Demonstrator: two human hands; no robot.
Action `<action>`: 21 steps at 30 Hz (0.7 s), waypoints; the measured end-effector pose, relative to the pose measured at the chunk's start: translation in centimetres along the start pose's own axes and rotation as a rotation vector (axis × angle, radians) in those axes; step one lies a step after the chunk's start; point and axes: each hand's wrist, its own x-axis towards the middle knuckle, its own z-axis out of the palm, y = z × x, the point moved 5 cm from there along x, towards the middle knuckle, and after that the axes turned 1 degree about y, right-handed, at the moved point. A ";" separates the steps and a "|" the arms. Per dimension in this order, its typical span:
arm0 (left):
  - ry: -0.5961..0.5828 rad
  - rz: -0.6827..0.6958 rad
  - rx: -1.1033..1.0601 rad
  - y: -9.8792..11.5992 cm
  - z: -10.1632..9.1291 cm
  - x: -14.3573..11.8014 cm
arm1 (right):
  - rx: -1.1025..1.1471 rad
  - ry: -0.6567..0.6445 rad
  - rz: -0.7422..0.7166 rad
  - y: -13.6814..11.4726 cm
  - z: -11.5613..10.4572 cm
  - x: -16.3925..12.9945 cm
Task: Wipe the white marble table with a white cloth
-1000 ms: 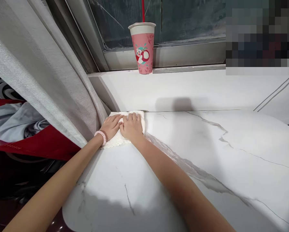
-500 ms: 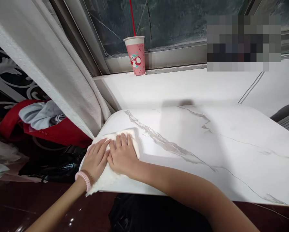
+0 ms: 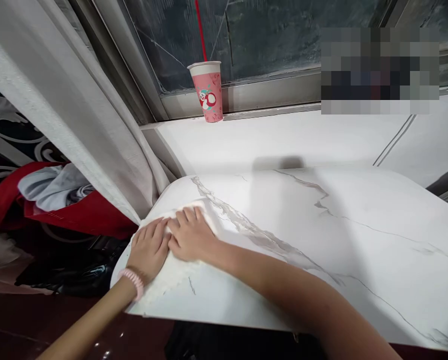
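A cream-white cloth (image 3: 173, 276) lies spread flat on the left end of a white marble-patterned table (image 3: 314, 240). My left hand (image 3: 149, 250), with a pink coiled band (image 3: 134, 281) at the wrist, rests palm down on the cloth, fingers extended. Close beside it, my right hand (image 3: 191, 236) also presses flat on the cloth, its fingers pointing toward the window. The two hands touch or nearly touch near the thumbs. Both palms are hidden, and neither hand grasps the cloth's edge.
On the window ledge stands a pink paper cup (image 3: 209, 95) with a red straw. A pale curtain (image 3: 122, 145) hangs against the table's left end. Beyond it, a red bag (image 3: 85, 215) holds grey-blue fabric. A blurred patch covers part of the window.
Both hands and the cloth have slid slightly away from the table's near edge, baring more tabletop there. The view has shifted a little; the hands remain flat.
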 end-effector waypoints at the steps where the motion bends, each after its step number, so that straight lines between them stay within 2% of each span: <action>1: -0.015 -0.031 0.008 0.0 0.7 2.0 | -0.010 -0.008 0.004 1.5 0.3 1.3; 4: -0.098 -0.040 -0.001 1.3 3.0 8.3 | -0.067 0.000 0.082 6.7 0.7 4.3; 7: -0.162 -0.026 -0.024 3.7 5.1 14.0 | -0.117 0.013 0.173 11.7 0.4 5.7; 11: -0.170 0.029 -0.085 7.0 7.1 18.5 | -0.150 0.068 0.279 16.5 -0.7 5.5; 15: -0.169 0.060 -0.152 9.0 7.6 19.3 | -0.172 0.090 0.340 18.2 -1.4 4.3; 21: -0.159 0.103 -0.177 10.3 6.3 16.1 | -0.227 0.079 0.364 16.1 -2.2 1.3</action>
